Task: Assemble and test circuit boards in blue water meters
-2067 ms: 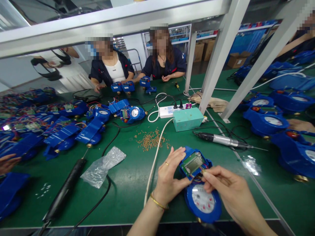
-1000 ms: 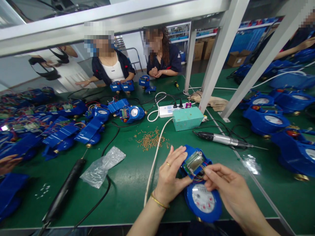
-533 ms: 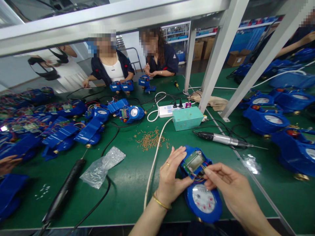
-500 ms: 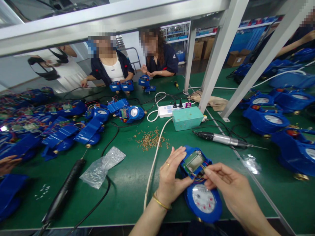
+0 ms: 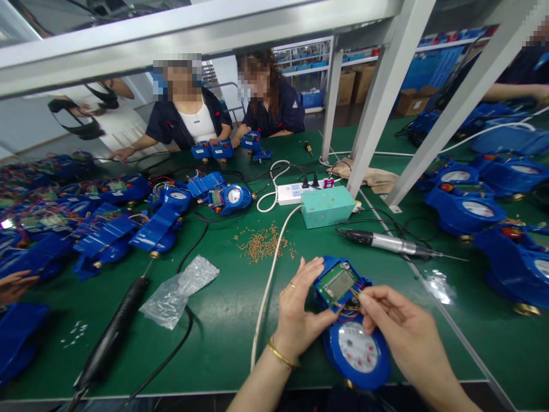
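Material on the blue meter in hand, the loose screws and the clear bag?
Meter: glossy blue casing, likely molded plastic given the smooth, even colour, though painted metal is possible. Clear dial cover: glass or plastic, can't tell.
Screws: brass-coloured metal by their warm tone; solid or plated, unclear.
Bag: thin, shiny plastic film, by its see-through crinkles and glare.

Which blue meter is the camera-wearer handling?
The front meter, just right of centre: the left hand holds its display unit, the right hand pinches at its wires. Neither touches any other.

Assy workshop — many blue meters (image 5: 358, 347), elec. screwdriver (image 5: 386, 243), screw pile (image 5: 262, 246), grn bench (image 5: 223, 349).
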`<state>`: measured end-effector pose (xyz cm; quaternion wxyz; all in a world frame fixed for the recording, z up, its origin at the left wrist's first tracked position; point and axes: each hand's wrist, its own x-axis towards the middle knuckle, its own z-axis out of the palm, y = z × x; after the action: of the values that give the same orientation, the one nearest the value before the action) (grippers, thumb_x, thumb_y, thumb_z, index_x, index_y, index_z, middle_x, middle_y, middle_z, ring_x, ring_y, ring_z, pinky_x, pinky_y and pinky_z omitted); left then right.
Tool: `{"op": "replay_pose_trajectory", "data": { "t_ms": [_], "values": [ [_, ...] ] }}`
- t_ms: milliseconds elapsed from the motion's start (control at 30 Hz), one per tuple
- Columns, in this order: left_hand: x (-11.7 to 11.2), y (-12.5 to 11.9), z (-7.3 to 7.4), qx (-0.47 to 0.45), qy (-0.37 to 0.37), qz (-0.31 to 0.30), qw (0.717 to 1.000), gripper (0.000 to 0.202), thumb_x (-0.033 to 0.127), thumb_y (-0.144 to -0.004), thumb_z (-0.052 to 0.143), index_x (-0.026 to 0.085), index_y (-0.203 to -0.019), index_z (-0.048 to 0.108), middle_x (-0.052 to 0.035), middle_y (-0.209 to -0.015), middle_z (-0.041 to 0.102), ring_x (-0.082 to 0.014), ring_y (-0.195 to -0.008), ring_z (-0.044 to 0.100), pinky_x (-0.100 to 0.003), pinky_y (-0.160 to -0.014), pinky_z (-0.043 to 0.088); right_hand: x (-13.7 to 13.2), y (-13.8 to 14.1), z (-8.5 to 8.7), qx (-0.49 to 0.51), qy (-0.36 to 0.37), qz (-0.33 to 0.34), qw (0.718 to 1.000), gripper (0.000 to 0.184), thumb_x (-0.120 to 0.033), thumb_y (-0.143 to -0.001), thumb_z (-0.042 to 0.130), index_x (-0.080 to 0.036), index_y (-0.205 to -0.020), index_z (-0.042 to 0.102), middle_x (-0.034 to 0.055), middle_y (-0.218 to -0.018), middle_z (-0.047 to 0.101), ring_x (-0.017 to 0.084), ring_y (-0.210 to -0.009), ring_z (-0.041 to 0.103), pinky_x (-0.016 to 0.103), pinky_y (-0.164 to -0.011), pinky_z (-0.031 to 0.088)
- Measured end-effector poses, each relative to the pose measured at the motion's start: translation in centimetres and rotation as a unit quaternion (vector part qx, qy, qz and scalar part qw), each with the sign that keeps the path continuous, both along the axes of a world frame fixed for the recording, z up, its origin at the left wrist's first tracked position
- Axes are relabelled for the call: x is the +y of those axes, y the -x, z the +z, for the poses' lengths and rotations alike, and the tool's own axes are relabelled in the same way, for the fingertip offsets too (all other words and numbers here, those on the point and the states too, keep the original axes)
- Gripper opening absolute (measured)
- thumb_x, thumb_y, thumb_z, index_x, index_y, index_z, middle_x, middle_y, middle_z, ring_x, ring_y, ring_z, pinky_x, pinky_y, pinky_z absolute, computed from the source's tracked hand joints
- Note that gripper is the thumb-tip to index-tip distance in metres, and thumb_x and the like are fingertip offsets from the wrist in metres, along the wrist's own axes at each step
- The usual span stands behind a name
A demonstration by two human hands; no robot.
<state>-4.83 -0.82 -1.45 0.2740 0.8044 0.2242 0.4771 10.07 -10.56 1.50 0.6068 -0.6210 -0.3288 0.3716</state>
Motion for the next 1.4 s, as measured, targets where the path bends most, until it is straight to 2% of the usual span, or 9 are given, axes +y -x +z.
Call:
{"op": "replay_pose_trajectory", "data": {
  "t_ms": [167,433,567,767,967,1167,1267,1333,1400],
  "values": [
    [0.1,0.1,0.1,0.000,0.000,0.001,1.000,0.069,0.025,-0.073,0.083,0.017,-0.134,0.052,-0.0137,-0.131,0.065,-0.0265,-0.123,0.063,-0.052,-0.117,0.039,0.1,0.1,0.1,0.011,0.001,0.006,1.000,0.031,-0.046,-0.075,0.079,-0.017,-0.076,0.069,0.0018,-0.051,0.062,0.012,-0.046,0.060,0.015,-0.047,0.051],
    [0.1,0.3,0.1,-0.001,-0.003,0.011,1.000,0.067,0.023,-0.074,0.082,0.018,-0.133,0.052,-0.0135,-0.130,0.066,-0.0262,-0.122,0.063,-0.052,-0.116,0.041,0.2,0.2,-0.8,0.037,0.003,0.005,0.999,0.028,-0.044,-0.077,0.079,-0.018,-0.079,0.070,0.0017,-0.054,0.064,0.011,-0.049,0.061,0.014,-0.051,0.051],
    [0.0,0.2,0.2,-0.007,0.005,0.011,1.000,0.067,0.024,-0.073,0.082,0.018,-0.133,0.052,-0.0130,-0.130,0.066,-0.0263,-0.121,0.063,-0.052,-0.116,0.041,0.3,0.2,-0.6,0.037,0.001,0.008,0.999,0.030,-0.046,-0.077,0.078,-0.018,-0.077,0.070,0.0018,-0.053,0.063,0.011,-0.048,0.061,0.015,-0.051,0.051],
    [-0.6,-0.2,0.0,-0.028,0.061,0.034,0.997,0.064,0.024,-0.074,0.080,0.020,-0.132,0.053,-0.0113,-0.129,0.067,-0.0270,-0.122,0.063,-0.054,-0.115,0.041,0.5,0.4,0.3,0.045,0.029,0.002,0.999,0.037,-0.052,-0.071,0.080,-0.016,-0.074,0.070,0.0038,-0.053,0.065,0.013,-0.048,0.062,0.017,-0.049,0.052],
    [-1.4,-0.3,-0.1,-0.037,0.162,0.046,0.985,0.062,0.028,-0.075,0.080,0.023,-0.131,0.054,-0.0097,-0.130,0.065,-0.0282,-0.124,0.061,-0.050,-0.112,0.045,1.1,0.7,0.5,0.072,0.064,-0.024,0.995,0.045,-0.059,-0.060,0.084,-0.017,-0.068,0.071,0.0062,-0.055,0.067,0.015,-0.049,0.064,0.020,-0.049,0.054],
    [-1.4,-0.5,-0.2,-0.073,0.258,0.002,0.963,0.058,0.036,-0.073,0.081,0.021,-0.124,0.059,-0.0092,-0.119,0.069,-0.0252,-0.108,0.068,-0.038,-0.096,0.057,1.1,0.4,-0.3,0.095,0.078,-0.008,0.992,0.044,-0.057,-0.059,0.086,-0.016,-0.069,0.071,0.0056,-0.058,0.069,0.017,-0.052,0.066,0.024,-0.052,0.058],
    [-0.7,-0.3,-0.2,-0.071,0.299,-0.046,0.951,0.059,0.044,-0.072,0.081,0.019,-0.121,0.060,-0.0100,-0.114,0.069,-0.0256,-0.105,0.068,-0.037,-0.093,0.056,1.0,0.5,-0.5,0.116,0.072,-0.008,0.991,0.044,-0.054,-0.057,0.088,-0.016,-0.070,0.069,0.0046,-0.058,0.068,0.016,-0.051,0.066,0.023,-0.051,0.057],
    [0.0,-0.1,0.0,-0.047,0.310,-0.082,0.946,0.061,0.048,-0.071,0.080,0.018,-0.120,0.060,-0.0106,-0.114,0.069,-0.0265,-0.106,0.067,-0.038,-0.094,0.055,1.0,0.5,-0.5,0.150,0.059,-0.005,0.987,0.046,-0.049,-0.055,0.091,-0.017,-0.075,0.065,0.0039,-0.062,0.070,0.017,-0.050,0.066,0.024,-0.050,0.058],
    [0.8,0.2,0.4,-0.017,0.306,-0.125,0.944,0.061,0.049,-0.071,0.080,0.018,-0.120,0.060,-0.0100,-0.113,0.069,-0.0261,-0.105,0.067,-0.036,-0.093,0.054,1.0,0.6,-0.5,0.184,0.051,-0.001,0.982,0.053,-0.044,-0.054,0.093,-0.019,-0.089,0.061,0.0042,-0.071,0.072,0.019,-0.053,0.068,0.027,-0.053,0.060]
  ]
}}
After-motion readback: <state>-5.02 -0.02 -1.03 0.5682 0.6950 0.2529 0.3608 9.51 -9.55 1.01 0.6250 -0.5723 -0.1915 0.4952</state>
